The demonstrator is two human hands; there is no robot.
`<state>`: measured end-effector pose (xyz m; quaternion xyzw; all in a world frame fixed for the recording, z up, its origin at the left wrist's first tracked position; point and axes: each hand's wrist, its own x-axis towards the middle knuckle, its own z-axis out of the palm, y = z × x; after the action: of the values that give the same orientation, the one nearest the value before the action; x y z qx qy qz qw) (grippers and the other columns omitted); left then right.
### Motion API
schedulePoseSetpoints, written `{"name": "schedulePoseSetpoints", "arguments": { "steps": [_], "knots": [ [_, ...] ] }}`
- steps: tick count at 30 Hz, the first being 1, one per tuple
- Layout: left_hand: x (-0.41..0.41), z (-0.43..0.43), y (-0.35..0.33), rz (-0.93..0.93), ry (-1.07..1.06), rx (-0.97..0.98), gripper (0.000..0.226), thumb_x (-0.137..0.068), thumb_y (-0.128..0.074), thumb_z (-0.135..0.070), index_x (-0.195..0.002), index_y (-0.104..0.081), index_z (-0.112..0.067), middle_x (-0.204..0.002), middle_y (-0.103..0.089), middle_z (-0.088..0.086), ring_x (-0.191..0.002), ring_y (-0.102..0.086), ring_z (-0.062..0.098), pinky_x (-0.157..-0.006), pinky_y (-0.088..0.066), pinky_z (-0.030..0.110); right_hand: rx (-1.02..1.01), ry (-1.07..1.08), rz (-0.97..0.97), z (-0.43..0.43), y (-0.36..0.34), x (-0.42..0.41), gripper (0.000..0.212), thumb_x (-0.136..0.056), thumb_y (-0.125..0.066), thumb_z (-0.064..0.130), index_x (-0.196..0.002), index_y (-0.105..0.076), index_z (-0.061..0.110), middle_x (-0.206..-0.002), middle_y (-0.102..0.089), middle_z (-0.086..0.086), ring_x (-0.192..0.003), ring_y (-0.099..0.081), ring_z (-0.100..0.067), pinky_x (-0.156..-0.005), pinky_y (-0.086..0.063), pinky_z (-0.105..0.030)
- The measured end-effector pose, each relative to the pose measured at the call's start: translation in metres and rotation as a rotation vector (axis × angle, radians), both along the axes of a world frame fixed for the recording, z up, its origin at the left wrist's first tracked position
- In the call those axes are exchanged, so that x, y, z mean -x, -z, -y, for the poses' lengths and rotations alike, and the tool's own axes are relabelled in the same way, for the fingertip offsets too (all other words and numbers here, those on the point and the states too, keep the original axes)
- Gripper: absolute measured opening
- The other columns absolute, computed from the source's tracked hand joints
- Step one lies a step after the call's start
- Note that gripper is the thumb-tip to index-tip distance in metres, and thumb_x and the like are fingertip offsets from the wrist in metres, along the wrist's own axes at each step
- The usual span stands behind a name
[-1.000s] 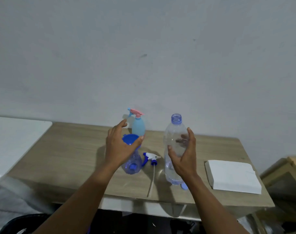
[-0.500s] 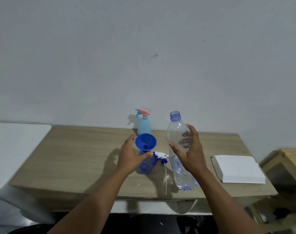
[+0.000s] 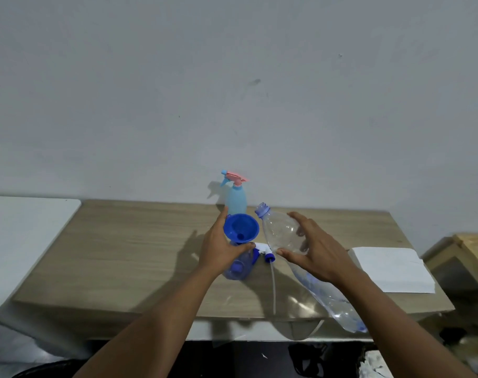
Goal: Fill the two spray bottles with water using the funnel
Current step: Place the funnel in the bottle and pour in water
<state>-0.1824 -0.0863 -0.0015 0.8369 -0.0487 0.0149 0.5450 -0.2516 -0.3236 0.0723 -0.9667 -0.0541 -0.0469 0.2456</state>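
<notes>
A: Head view. Hands?

B: Left hand [image 3: 218,249] is curled round the stem of the blue funnel [image 3: 242,227]. The funnel sits in the clear spray bottle [image 3: 239,266], upright mid-table. Right hand [image 3: 317,252] wraps the water bottle [image 3: 281,233], which is tilted. Its open neck is just beside the funnel rim and its base hangs past the near edge.

A: Edges, room?

B: Open wood top of the table [image 3: 123,255] runs from the left hand to the left edge. The trigger head [image 3: 265,251] lies between the hands, tube pointing at the near edge. The light-blue spray bottle [image 3: 235,201] stands behind the funnel, by the wall. A white pad [image 3: 390,268] lies near the right edge.

A: Around it?

B: White surface [image 3: 22,236] to the left, wooden crate [image 3: 467,255] to the right.
</notes>
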Motion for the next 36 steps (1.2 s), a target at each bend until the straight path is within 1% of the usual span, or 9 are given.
{"name": "schedulePoseSetpoints", "arguments": {
  "steps": [3,5,7,11,16,20,25,30,36],
  "knots": [
    [-0.003,0.002,0.001,-0.004,-0.028,-0.003,0.103,-0.06,-0.094,-0.038,-0.148,-0.042,-0.024,-0.134,-0.061,-0.009,-0.123,-0.057,0.012,-0.104,-0.049,0.035,0.085,-0.031,-0.06,0.002,-0.003,-0.003,0.085,-0.078,-0.065,0.07,-0.147,-0.024,0.043,-0.126,-0.051,0.009,-0.083,-0.052,-0.001,-0.077,-0.053,-0.032],
    [-0.004,0.002,0.002,0.007,-0.015,0.002,0.098,-0.06,-0.094,-0.039,-0.144,-0.046,-0.024,-0.13,-0.064,-0.01,-0.119,-0.059,0.011,-0.101,-0.052,0.039,0.139,-0.05,-0.102,0.004,-0.005,-0.007,0.086,-0.077,-0.061,0.076,-0.147,-0.02,0.046,-0.13,-0.052,0.008,-0.086,-0.058,-0.006,-0.079,-0.055,-0.036],
    [-0.005,0.001,0.003,0.012,0.002,0.001,0.096,-0.059,-0.092,-0.044,-0.142,-0.046,-0.027,-0.127,-0.064,-0.013,-0.117,-0.061,0.009,-0.098,-0.054,0.04,0.201,-0.069,-0.139,0.005,-0.007,-0.011,0.088,-0.076,-0.057,0.079,-0.147,-0.017,0.048,-0.131,-0.052,0.007,-0.094,-0.064,-0.013,-0.08,-0.055,-0.038],
    [-0.006,-0.001,0.005,0.01,0.013,0.003,0.1,-0.057,-0.09,-0.052,-0.143,-0.045,-0.027,-0.127,-0.064,-0.012,-0.116,-0.061,0.008,-0.097,-0.055,0.04,0.298,-0.11,-0.186,0.004,-0.008,-0.02,0.089,-0.071,-0.052,0.084,-0.145,-0.013,0.051,-0.132,-0.051,0.006,-0.108,-0.064,-0.022,-0.083,-0.056,-0.043],
    [-0.009,-0.002,0.006,0.016,0.018,0.001,0.103,-0.054,-0.088,-0.058,-0.143,-0.046,-0.028,-0.126,-0.065,-0.012,-0.113,-0.062,0.008,-0.095,-0.056,0.04,0.352,-0.121,-0.21,0.002,-0.017,-0.028,0.087,-0.073,-0.054,0.081,-0.143,-0.015,0.05,-0.128,-0.053,0.002,-0.107,-0.064,-0.027,-0.083,-0.055,-0.044],
    [-0.009,-0.001,0.005,0.027,0.017,0.018,0.102,-0.054,-0.087,-0.056,-0.143,-0.046,-0.027,-0.125,-0.065,-0.013,-0.114,-0.062,0.008,-0.096,-0.056,0.04,0.407,-0.129,-0.202,0.0,-0.026,-0.031,0.083,-0.075,-0.058,0.076,-0.143,-0.018,0.048,-0.131,-0.054,0.001,-0.107,-0.063,-0.029,-0.082,-0.054,-0.042],
    [-0.008,-0.001,0.003,0.027,0.031,0.014,0.102,-0.053,-0.087,-0.063,-0.14,-0.048,-0.028,-0.123,-0.066,-0.013,-0.112,-0.064,0.01,-0.093,-0.056,0.043,0.46,-0.138,-0.206,0.003,-0.034,-0.034,0.086,-0.077,-0.06,0.075,-0.146,-0.018,0.044,-0.134,-0.053,-0.001,-0.108,-0.063,-0.03,-0.083,-0.053,-0.042],
    [-0.005,-0.001,0.001,0.033,0.027,0.03,0.105,-0.052,-0.085,-0.062,-0.142,-0.047,-0.025,-0.125,-0.066,-0.011,-0.114,-0.063,0.011,-0.096,-0.055,0.041,0.486,-0.142,-0.212,0.003,-0.04,-0.036,0.087,-0.076,-0.06,0.075,-0.146,-0.018,0.044,-0.135,-0.053,0.0,-0.112,-0.062,-0.028,-0.081,-0.05,-0.039],
    [-0.005,0.0,-0.001,0.056,0.031,0.028,0.093,-0.055,-0.087,-0.053,-0.136,-0.052,-0.026,-0.119,-0.068,-0.014,-0.109,-0.065,0.008,-0.093,-0.056,0.04,0.51,-0.147,-0.209,0.001,-0.044,-0.037,0.088,-0.077,-0.062,0.073,-0.148,-0.019,0.044,-0.134,-0.053,0.001,-0.114,-0.06,-0.028,-0.082,-0.048,-0.038]
  ]
}}
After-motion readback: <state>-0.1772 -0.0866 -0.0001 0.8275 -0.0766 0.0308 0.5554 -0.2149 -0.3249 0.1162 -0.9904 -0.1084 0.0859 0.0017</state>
